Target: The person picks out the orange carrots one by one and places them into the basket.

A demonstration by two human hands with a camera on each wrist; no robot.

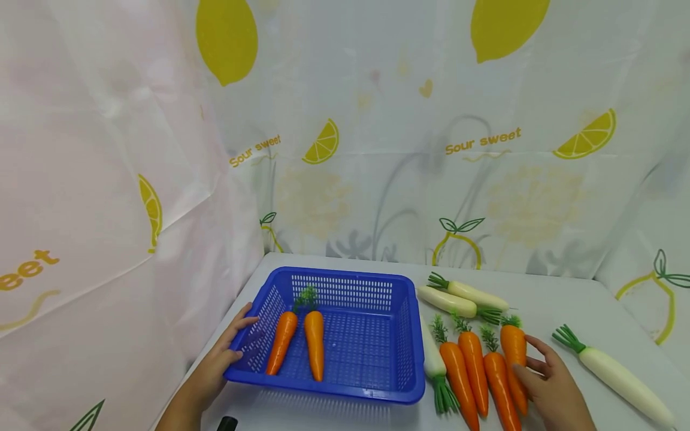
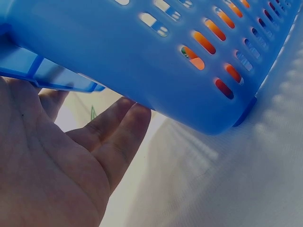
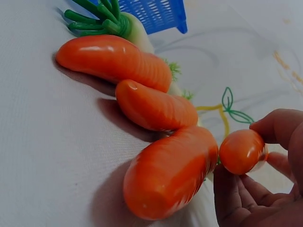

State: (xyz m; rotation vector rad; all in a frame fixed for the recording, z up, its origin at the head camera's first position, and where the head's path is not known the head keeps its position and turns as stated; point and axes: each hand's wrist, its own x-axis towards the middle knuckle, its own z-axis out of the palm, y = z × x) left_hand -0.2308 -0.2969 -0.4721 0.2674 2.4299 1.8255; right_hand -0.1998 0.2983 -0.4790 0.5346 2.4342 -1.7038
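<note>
A blue plastic basket (image 1: 345, 335) with slotted walls holds two orange carrots (image 1: 314, 344) with green tops. My left hand (image 1: 218, 359) grips its left rim; in the left wrist view, fingers (image 2: 125, 142) reach under the rim against the outer wall. On the right, my right hand (image 1: 555, 383) pinches a carrot (image 1: 513, 347) between thumb and fingers. The right wrist view shows this carrot (image 3: 242, 152) end-on, beside three other carrots (image 3: 158, 175) lying in a row. A white radish (image 1: 431, 353) lies between the basket and those carrots.
Two white radishes (image 1: 474, 294) lie behind the carrots, and another white radish (image 1: 625, 383) lies at the far right. A small black object (image 1: 227, 424) shows at the front edge. Lemon-printed curtains (image 1: 377, 197) stand around the white table (image 1: 571, 293).
</note>
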